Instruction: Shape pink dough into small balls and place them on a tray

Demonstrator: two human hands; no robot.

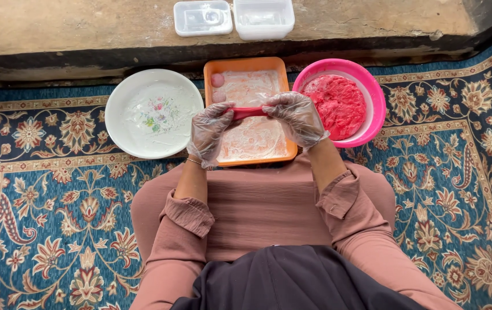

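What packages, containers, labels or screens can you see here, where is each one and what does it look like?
Clear plastic lid: on the stone ledge, top centre, flat and rectangular.
Clear plastic tub: right of the lid on the ledge, rectangular, whitish.
No labels, signs or screens show.

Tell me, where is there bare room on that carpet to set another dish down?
Bare carpet lies left of the knees, below the white plate, and at right below the pink bowl. The row of plate, orange tray and bowl is crowded, and both gloved hands hover over the tray.
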